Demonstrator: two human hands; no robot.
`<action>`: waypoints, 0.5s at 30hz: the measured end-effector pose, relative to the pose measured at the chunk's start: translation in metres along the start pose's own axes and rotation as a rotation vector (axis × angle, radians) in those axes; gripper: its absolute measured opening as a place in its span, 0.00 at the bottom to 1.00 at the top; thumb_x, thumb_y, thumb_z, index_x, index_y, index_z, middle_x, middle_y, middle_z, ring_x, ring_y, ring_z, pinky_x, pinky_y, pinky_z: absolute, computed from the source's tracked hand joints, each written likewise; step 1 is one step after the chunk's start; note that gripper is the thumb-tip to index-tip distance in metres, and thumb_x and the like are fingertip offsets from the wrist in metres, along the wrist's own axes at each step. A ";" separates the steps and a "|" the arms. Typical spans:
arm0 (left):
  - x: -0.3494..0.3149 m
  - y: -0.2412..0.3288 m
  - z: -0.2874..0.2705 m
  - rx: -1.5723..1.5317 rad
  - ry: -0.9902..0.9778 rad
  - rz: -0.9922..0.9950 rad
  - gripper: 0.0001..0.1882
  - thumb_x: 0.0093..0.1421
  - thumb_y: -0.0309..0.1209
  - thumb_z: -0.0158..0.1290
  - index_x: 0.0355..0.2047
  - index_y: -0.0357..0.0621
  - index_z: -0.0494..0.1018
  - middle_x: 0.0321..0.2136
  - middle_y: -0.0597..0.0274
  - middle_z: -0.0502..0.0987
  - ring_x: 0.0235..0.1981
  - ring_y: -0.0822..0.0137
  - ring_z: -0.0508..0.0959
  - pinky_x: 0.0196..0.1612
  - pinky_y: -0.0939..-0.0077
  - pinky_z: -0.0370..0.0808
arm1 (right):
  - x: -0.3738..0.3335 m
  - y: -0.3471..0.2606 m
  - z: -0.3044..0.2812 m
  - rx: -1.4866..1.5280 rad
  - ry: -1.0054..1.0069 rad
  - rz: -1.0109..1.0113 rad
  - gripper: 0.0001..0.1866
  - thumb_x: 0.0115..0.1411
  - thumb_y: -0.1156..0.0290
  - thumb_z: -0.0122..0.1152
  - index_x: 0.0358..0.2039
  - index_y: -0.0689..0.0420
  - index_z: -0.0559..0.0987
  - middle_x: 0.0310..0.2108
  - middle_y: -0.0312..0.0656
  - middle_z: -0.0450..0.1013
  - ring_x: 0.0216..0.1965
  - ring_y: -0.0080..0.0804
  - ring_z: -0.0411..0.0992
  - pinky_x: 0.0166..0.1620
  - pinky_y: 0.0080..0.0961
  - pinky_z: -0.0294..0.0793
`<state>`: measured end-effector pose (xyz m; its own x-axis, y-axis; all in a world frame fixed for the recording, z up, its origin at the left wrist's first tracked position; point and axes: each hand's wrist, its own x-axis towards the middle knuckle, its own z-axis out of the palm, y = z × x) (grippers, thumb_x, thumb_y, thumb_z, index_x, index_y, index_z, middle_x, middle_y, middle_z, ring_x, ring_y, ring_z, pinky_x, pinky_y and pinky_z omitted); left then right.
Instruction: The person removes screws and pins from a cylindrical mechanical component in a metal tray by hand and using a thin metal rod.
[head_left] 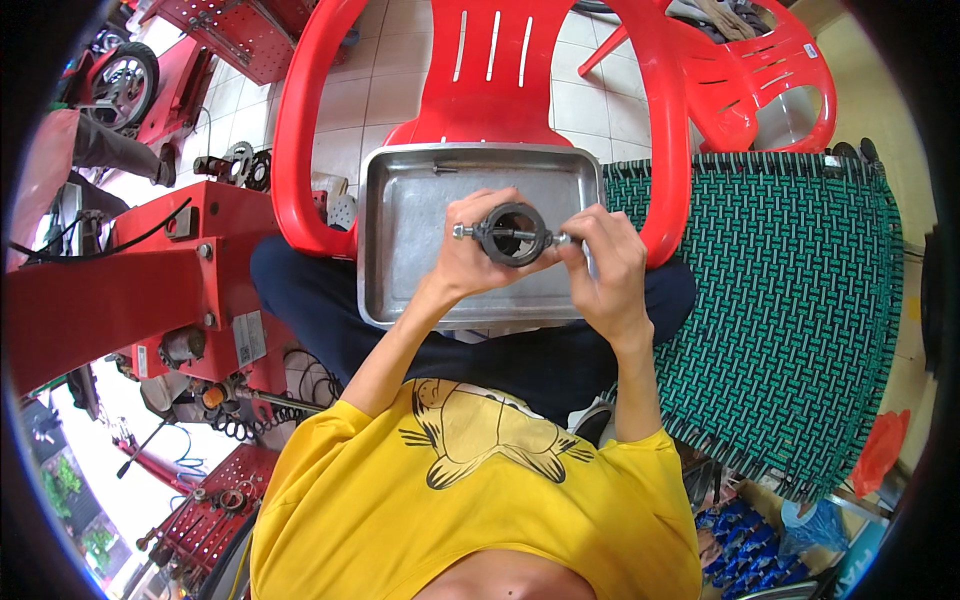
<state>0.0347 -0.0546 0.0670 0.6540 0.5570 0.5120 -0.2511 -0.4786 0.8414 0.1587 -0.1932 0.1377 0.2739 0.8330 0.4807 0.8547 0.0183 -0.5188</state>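
Observation:
Above the metal tray (372, 235), my left hand (470, 250) is wrapped around a dark, hollow, ring-shaped metal part (489, 243). A threaded bolt (463, 231) crosses the ring's opening and sticks out at both sides, with a nut-like end on the left. Fingers of my right hand (612, 262) pinch the bolt's right end, next to the ring's edge. A small dark bolt (445, 169) lies in the far part of the tray. How far down the ring part reaches is hidden by my left hand.
The tray rests on a red plastic chair (490, 110), whose arms rise on both sides. To the right is a green woven seat (770, 300), with another red chair (755, 85) behind it. A red metal lift frame (120, 290) stands at the left, near sprockets (240, 163).

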 end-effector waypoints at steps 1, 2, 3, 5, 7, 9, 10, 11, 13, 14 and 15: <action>0.002 -0.002 0.002 0.022 -0.030 -0.037 0.22 0.43 0.39 0.77 0.28 0.44 0.76 0.21 0.60 0.80 0.23 0.62 0.81 0.29 0.69 0.76 | 0.000 0.003 -0.001 -0.019 0.008 0.005 0.08 0.57 0.72 0.67 0.35 0.57 0.77 0.29 0.42 0.73 0.31 0.46 0.73 0.38 0.37 0.69; 0.006 0.003 0.003 0.041 -0.062 -0.081 0.22 0.43 0.39 0.77 0.28 0.44 0.76 0.21 0.60 0.80 0.23 0.61 0.81 0.29 0.69 0.76 | 0.001 0.004 -0.002 -0.034 0.001 0.022 0.08 0.58 0.72 0.67 0.34 0.57 0.77 0.29 0.42 0.73 0.31 0.46 0.73 0.38 0.37 0.69; 0.009 0.006 0.004 0.060 -0.095 -0.126 0.22 0.43 0.39 0.77 0.28 0.44 0.75 0.22 0.61 0.80 0.23 0.61 0.80 0.29 0.69 0.76 | 0.002 0.006 -0.003 -0.049 -0.006 0.040 0.07 0.58 0.71 0.67 0.34 0.58 0.77 0.29 0.42 0.73 0.30 0.46 0.73 0.38 0.38 0.69; 0.007 0.001 0.007 0.039 -0.083 -0.119 0.22 0.43 0.39 0.77 0.28 0.44 0.75 0.22 0.61 0.80 0.23 0.61 0.80 0.29 0.69 0.76 | 0.003 0.005 -0.004 -0.025 0.004 0.060 0.07 0.59 0.71 0.67 0.34 0.58 0.77 0.29 0.42 0.73 0.31 0.46 0.73 0.38 0.38 0.69; 0.006 -0.004 0.007 0.014 -0.067 -0.117 0.22 0.43 0.39 0.77 0.28 0.44 0.75 0.22 0.61 0.80 0.22 0.61 0.80 0.29 0.69 0.76 | 0.004 0.000 -0.003 0.051 0.038 0.066 0.07 0.60 0.70 0.66 0.33 0.57 0.77 0.29 0.42 0.73 0.31 0.45 0.73 0.38 0.37 0.69; 0.007 -0.007 0.008 -0.024 -0.050 -0.120 0.22 0.43 0.39 0.77 0.27 0.44 0.74 0.22 0.61 0.79 0.22 0.61 0.80 0.29 0.69 0.76 | 0.002 0.002 -0.003 0.002 0.022 0.030 0.07 0.61 0.68 0.65 0.35 0.57 0.77 0.30 0.42 0.74 0.31 0.44 0.74 0.38 0.37 0.69; 0.006 -0.006 0.008 0.000 -0.066 -0.117 0.22 0.43 0.39 0.77 0.27 0.44 0.74 0.22 0.61 0.79 0.22 0.62 0.80 0.29 0.69 0.76 | 0.001 0.004 -0.003 -0.022 0.013 0.011 0.07 0.62 0.68 0.65 0.35 0.57 0.77 0.30 0.42 0.74 0.32 0.44 0.75 0.38 0.37 0.69; 0.008 -0.002 0.007 0.027 -0.085 -0.115 0.22 0.43 0.39 0.77 0.27 0.44 0.74 0.22 0.61 0.79 0.22 0.62 0.80 0.29 0.69 0.76 | 0.000 0.007 -0.003 -0.044 -0.022 0.038 0.08 0.61 0.68 0.65 0.36 0.56 0.77 0.30 0.41 0.74 0.32 0.43 0.75 0.39 0.37 0.69; 0.009 0.002 0.005 0.051 -0.105 -0.127 0.22 0.43 0.38 0.77 0.27 0.44 0.73 0.22 0.61 0.79 0.23 0.62 0.80 0.29 0.69 0.76 | -0.002 0.012 -0.004 -0.087 -0.092 0.090 0.09 0.61 0.68 0.66 0.38 0.56 0.77 0.31 0.41 0.74 0.33 0.43 0.75 0.42 0.38 0.69; 0.008 0.003 0.005 0.047 -0.103 -0.138 0.22 0.43 0.38 0.77 0.27 0.44 0.73 0.22 0.61 0.79 0.23 0.61 0.80 0.29 0.69 0.76 | 0.000 0.012 -0.004 -0.052 -0.071 0.068 0.09 0.61 0.67 0.66 0.38 0.56 0.77 0.31 0.40 0.74 0.34 0.43 0.75 0.44 0.39 0.69; 0.008 0.002 0.005 0.043 -0.101 -0.148 0.22 0.43 0.38 0.77 0.27 0.44 0.73 0.22 0.61 0.79 0.23 0.61 0.80 0.30 0.69 0.76 | 0.003 0.011 -0.005 -0.016 -0.050 0.046 0.09 0.61 0.67 0.66 0.38 0.56 0.78 0.31 0.40 0.74 0.35 0.43 0.75 0.46 0.40 0.68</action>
<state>0.0427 -0.0543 0.0723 0.7506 0.5533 0.3611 -0.1175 -0.4260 0.8970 0.1711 -0.1931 0.1367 0.2913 0.8591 0.4208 0.8488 -0.0293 -0.5279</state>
